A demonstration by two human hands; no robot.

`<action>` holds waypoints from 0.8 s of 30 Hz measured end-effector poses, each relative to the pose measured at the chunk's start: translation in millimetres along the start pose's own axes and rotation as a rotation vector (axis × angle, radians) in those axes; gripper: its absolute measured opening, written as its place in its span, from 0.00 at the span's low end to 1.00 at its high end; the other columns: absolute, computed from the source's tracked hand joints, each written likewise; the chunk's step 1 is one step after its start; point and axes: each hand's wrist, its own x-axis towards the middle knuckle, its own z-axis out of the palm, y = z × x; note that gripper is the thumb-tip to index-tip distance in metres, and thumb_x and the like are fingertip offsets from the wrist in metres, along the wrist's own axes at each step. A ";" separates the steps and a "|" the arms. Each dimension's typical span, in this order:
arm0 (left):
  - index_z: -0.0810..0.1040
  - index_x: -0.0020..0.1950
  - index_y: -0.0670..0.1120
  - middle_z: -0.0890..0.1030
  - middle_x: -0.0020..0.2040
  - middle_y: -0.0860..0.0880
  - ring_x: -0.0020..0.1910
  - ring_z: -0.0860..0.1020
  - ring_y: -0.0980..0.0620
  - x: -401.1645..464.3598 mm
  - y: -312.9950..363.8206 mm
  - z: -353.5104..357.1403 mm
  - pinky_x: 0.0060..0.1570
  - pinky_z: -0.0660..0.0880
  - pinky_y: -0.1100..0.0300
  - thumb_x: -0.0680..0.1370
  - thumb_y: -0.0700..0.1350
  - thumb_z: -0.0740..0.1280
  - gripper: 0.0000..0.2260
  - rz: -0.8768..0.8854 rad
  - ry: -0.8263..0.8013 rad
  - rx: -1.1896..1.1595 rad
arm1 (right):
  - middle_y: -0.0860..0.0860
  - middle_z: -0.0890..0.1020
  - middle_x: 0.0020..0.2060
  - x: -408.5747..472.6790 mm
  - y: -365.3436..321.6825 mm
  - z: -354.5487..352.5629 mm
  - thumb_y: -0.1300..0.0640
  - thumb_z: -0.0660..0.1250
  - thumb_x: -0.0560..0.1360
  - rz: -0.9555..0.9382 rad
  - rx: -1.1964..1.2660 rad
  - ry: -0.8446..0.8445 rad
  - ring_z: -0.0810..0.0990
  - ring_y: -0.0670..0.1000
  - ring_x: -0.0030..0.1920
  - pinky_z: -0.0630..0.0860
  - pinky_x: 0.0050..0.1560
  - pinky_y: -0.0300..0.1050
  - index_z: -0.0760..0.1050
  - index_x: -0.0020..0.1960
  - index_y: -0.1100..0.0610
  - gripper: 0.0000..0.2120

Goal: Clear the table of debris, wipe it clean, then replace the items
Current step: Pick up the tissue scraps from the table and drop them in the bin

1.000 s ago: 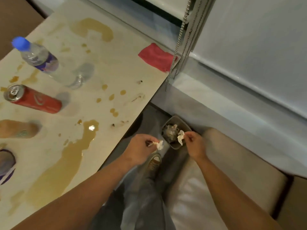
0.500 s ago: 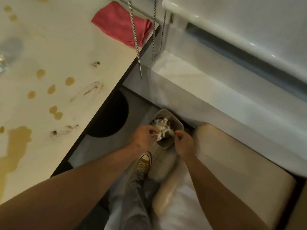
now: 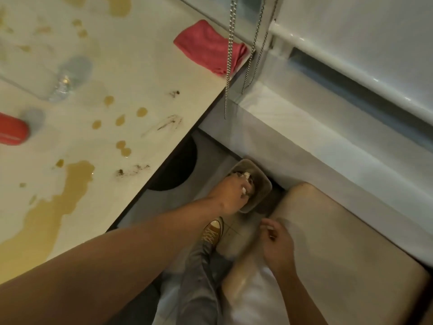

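Since half second earlier, right hand (image 3: 276, 242) had pulled back from bin (image 3: 260, 184), fingers loosely curled, holding nothing; left hand (image 3: 230, 192) had pushed down into bin. Left hand fingers curled round white tissue scrap (image 3: 315, 190), pressing it among debris inside bin. Bin stood on floor just beyond shoe (image 3: 212, 232), beside bench (image 3: 145, 73) edge. On bench beyond bin: brown spills (image 3: 58, 202), dark smears, red can (image 3: 13, 132), water bottle (image 3: 68, 80), pink cloth (image 3: 210, 51) at far corner.
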 end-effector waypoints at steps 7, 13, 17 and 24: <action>0.77 0.64 0.50 0.80 0.60 0.50 0.57 0.78 0.49 -122.8 -43.5 -69.3 0.59 0.77 0.49 0.79 0.53 0.68 0.15 0.086 -0.100 0.062 | 0.44 0.84 0.51 -55.0 -94.1 -6.7 0.58 0.69 0.80 -0.169 0.002 -0.027 0.80 0.37 0.52 0.73 0.48 0.27 0.81 0.57 0.46 0.09; 0.76 0.69 0.50 0.78 0.65 0.51 0.62 0.76 0.53 -246.6 -104.4 -123.4 0.64 0.72 0.57 0.79 0.57 0.69 0.21 0.076 0.052 -0.022 | 0.39 0.83 0.53 -112.6 -182.0 18.2 0.55 0.68 0.81 -0.282 -0.066 -0.132 0.81 0.38 0.54 0.77 0.55 0.39 0.81 0.58 0.44 0.09; 0.74 0.68 0.56 0.76 0.61 0.58 0.55 0.75 0.59 -325.7 -158.1 -140.5 0.57 0.74 0.62 0.79 0.61 0.67 0.19 -0.013 0.148 -0.130 | 0.38 0.82 0.49 -163.0 -236.7 57.9 0.55 0.66 0.82 -0.366 -0.157 -0.230 0.81 0.40 0.50 0.76 0.50 0.36 0.78 0.58 0.42 0.09; 0.76 0.65 0.58 0.76 0.57 0.63 0.54 0.78 0.58 -440.1 -261.8 -147.7 0.57 0.77 0.63 0.80 0.56 0.69 0.15 -0.206 0.339 -0.334 | 0.37 0.81 0.53 -241.6 -290.9 161.8 0.55 0.66 0.82 -0.529 -0.251 -0.439 0.78 0.32 0.54 0.74 0.50 0.26 0.79 0.61 0.46 0.10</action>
